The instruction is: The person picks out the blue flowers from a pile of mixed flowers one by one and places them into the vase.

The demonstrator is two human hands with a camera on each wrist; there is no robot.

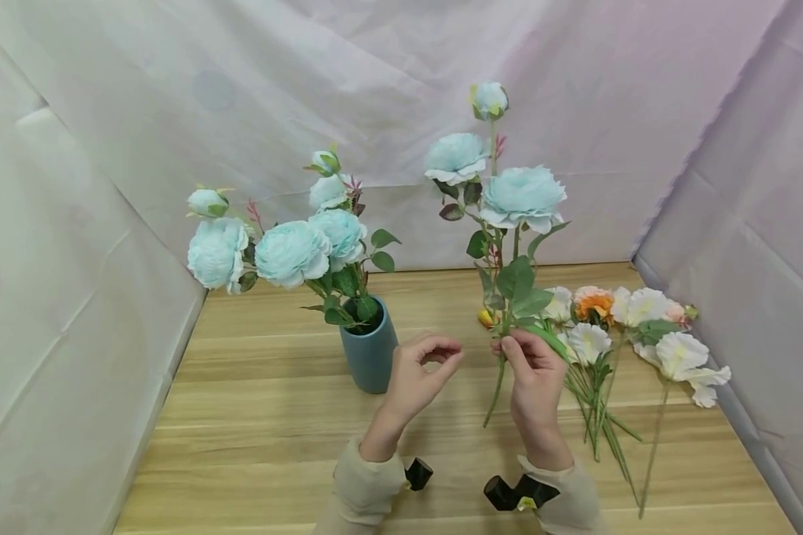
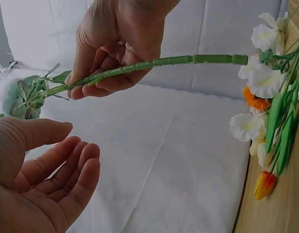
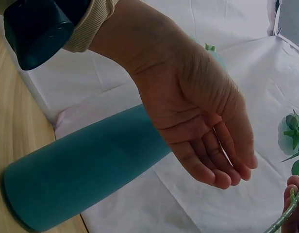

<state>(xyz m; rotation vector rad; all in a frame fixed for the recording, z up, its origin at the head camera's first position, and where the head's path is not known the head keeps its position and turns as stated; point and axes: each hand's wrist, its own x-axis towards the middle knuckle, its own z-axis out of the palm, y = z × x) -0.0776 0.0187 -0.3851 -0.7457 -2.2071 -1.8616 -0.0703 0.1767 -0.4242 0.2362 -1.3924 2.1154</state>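
Observation:
My right hand (image 1: 538, 375) pinches the green stem of a light blue artificial peony spray (image 1: 523, 197) between thumb and fingers. Two open blooms and a bud top the upright spray, and the stem's bare lower end (image 2: 207, 59) sticks out below the grip. My left hand (image 1: 418, 375) is held between the vase and that stem, fingers loosely bent, with nothing between thumb and fingertips. Just left of it stands a blue-grey vase (image 1: 369, 357), its side large in the right wrist view. Similar blue peonies (image 1: 293, 254) fill the vase and lean left.
On the right of the wooden table (image 1: 254, 423) lies a pile of artificial flowers: white blooms (image 1: 589, 342), an orange one (image 1: 594, 305) and a yellow-red tulip (image 2: 265, 185). Their long stems point toward the front. A pale cloth backdrop (image 1: 388, 89) encloses the table.

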